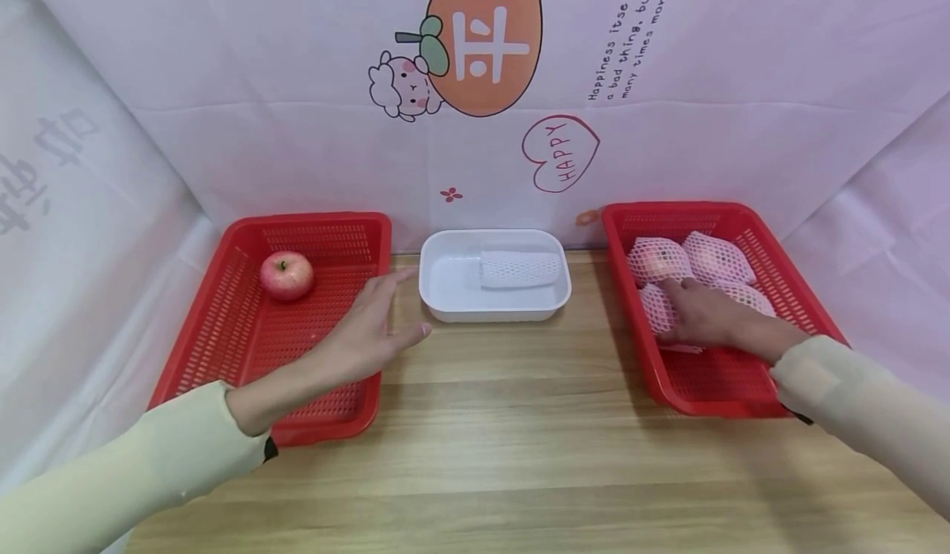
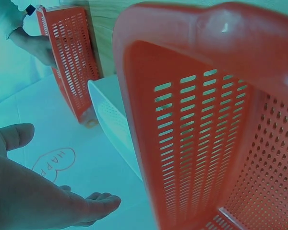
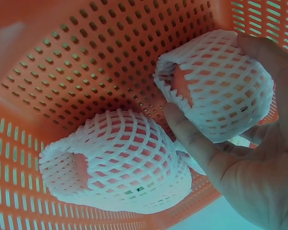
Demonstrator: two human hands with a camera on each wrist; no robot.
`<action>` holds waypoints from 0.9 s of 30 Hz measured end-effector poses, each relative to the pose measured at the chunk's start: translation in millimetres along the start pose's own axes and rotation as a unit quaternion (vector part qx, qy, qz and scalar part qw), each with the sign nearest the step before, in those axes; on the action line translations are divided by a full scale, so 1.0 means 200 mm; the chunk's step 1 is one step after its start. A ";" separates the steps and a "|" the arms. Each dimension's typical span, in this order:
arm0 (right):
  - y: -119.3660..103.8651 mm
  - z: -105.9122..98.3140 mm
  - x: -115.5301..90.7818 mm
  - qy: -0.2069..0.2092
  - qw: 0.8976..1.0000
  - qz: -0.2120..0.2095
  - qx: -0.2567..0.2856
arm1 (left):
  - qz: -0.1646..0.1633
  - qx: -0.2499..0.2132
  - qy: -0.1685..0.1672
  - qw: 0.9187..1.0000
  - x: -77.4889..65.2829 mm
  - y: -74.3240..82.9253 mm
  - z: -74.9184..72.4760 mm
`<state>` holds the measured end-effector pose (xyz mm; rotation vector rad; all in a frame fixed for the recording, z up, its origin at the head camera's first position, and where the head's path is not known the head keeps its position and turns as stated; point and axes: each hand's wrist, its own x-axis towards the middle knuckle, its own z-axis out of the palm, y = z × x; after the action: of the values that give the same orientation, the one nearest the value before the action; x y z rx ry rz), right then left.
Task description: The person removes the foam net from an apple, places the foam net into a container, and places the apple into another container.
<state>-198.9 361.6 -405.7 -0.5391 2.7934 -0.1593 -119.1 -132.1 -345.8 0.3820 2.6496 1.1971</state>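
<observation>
In the right red basket (image 1: 653, 373), my right hand (image 1: 705, 315) holds an apple in a white foam net (image 3: 221, 86), thumb on one side and fingers on the other. Another netted apple (image 3: 120, 163) lies beside it, and more netted apples (image 1: 716, 259) sit around the hand. My left hand (image 1: 364, 331) hovers over the inner rim of the left red basket (image 1: 252, 348), fingers extended and thumb apart, holding nothing. A bare red apple (image 1: 287, 275) rests toward the back of that basket.
Between the baskets stands a white plastic tray (image 1: 449, 278) with a foam net sleeve (image 1: 521, 269) lying in it. All stand on a wooden table (image 1: 505, 422). A printed white cloth (image 1: 297, 150) rises behind them.
</observation>
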 end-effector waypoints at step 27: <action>0.00 -0.09 -0.04 0.007 1.000 0.011 0.003 | -0.039 -0.011 -0.026 0.999 -0.02 -0.01 0.00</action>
<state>-197.3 365.0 -385.5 -0.5073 2.8096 -0.1670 -115.2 -135.1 -346.9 0.3007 2.5801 1.1743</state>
